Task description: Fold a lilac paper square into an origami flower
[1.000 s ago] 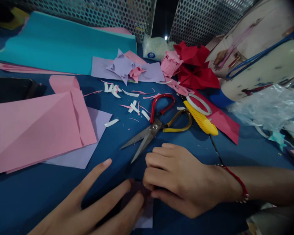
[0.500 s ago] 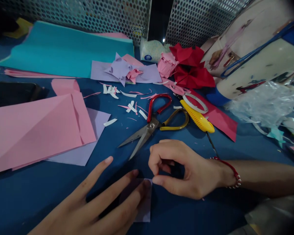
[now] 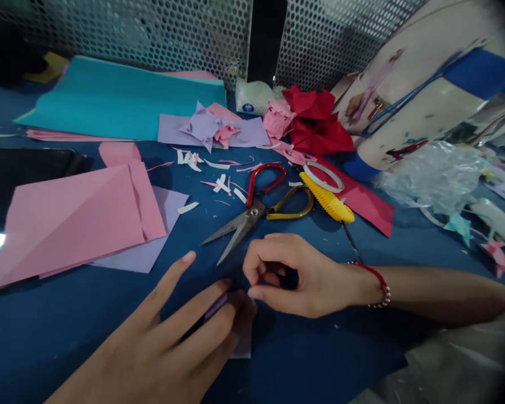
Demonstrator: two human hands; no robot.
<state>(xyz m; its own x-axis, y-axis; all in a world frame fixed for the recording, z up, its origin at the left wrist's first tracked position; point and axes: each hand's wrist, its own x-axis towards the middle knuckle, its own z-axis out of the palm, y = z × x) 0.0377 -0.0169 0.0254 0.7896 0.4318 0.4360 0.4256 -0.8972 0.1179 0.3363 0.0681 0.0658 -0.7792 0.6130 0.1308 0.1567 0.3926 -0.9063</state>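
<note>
A small piece of purple paper [image 3: 243, 343] lies on the blue table, mostly covered by my left hand [image 3: 168, 336]. That hand's fingers are spread, the index finger pointing away and the others resting over the sheet. A purple fold shows between two of them. My right hand [image 3: 297, 278], with a red beaded bracelet at the wrist, is closed in a pinch at the paper's upper right corner; the fingertips partly hide what is between them. Just beyond both hands lie scissors [image 3: 255, 212], blades apart, with one red and one yellow handle.
Pink sheets [image 3: 79, 219] lie at left over a dark phone [image 3: 29, 163]. Behind are teal paper [image 3: 126, 101], folded paper stars [image 3: 204, 126] and red paper flowers [image 3: 322, 129]. Paper scraps [image 3: 188, 159], a yellow cutter [image 3: 326, 197] and a white bottle [image 3: 425, 115] sit farther right.
The view has shifted slightly. My left fingers have drawn together a little over the paper, and a purple fold now shows between them. My right hand keeps its pinch.
</note>
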